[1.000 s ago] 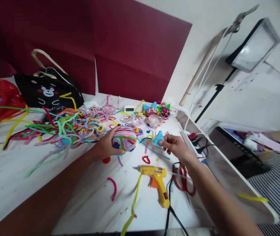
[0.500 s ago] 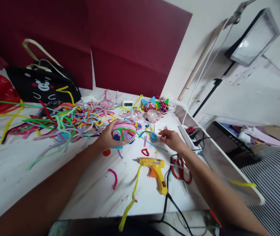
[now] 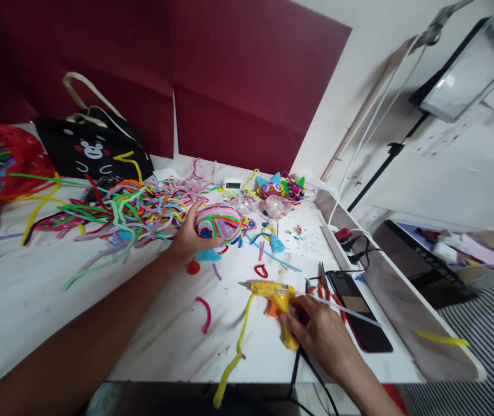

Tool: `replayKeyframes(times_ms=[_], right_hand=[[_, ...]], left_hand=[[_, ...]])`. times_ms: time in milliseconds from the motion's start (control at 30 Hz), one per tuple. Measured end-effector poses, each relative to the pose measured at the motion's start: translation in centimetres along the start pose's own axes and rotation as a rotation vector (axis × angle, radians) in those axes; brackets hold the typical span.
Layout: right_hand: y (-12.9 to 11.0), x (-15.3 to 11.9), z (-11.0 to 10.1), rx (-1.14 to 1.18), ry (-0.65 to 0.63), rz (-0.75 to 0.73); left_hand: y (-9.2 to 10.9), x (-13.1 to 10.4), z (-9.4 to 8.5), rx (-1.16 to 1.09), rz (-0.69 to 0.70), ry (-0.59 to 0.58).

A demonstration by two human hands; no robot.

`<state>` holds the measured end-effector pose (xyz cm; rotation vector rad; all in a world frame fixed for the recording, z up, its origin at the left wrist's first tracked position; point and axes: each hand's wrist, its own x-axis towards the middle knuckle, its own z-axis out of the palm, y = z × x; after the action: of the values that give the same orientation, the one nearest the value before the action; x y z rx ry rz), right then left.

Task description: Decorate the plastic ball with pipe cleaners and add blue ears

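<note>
My left hand [image 3: 191, 236] is closed around the side of a rounded craft piece [image 3: 225, 221] wrapped in striped pipe cleaners, with a dark blue knob near my thumb. Lying on its side, a yellow hot glue gun [image 3: 268, 288] points its nozzle left. The thumb and fingers of my right hand [image 3: 316, 329] are closed on its handle, and a clear glue stick [image 3: 359, 314] juts from its back. A teal tassel-like piece [image 3: 277, 244] lies beyond the gun, near a red pipe-cleaner loop [image 3: 260, 271]. Red-handled scissors [image 3: 323, 277] lie partly hidden behind my right hand.
Tangled pipe cleaners [image 3: 121, 214] cover the table's left side, before a black bag [image 3: 93, 151]. Two decorated animal heads [image 3: 292, 189] and clear balls [image 3: 278, 206] stand at the back. A phone [image 3: 359, 312] and a power strip [image 3: 342, 248] lie along the right edge.
My right hand has let go of the teal tassel-like piece and come back toward me onto the glue gun's handle. My left hand still holds the craft piece. The phone now shows.
</note>
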<state>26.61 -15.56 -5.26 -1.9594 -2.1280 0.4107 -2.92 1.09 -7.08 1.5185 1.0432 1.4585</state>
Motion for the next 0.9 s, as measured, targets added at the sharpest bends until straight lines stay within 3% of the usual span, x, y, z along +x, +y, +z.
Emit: replayKeyframes(times_ms=[267,433,600,700,900], right_hand=[[-0.8,0.7,1.0,-0.126,-0.015,0.02],[-0.5,1.4,0.8,-0.006,-0.081,0.077],[0.0,2.0,0.3,0.134,-0.05,0.119],[0.3,2.3,0.2,0.271,-0.02,0.138],[0.6,2.8,-0.2,0.818,0.041,0.165]], left_hand=[[2.1,-0.2,0.3,-0.389,-0.093,0.077],[3.1,-0.4,0.6,-0.532,-0.126,0.063],[3.3,-0.5,0.6,-0.571,-0.116,0.027],[3.0,-0.5,0.4,-0.553,-0.091,-0.018],[2.4,-0.2,-0.1,-0.561,-0.075,-0.051]])
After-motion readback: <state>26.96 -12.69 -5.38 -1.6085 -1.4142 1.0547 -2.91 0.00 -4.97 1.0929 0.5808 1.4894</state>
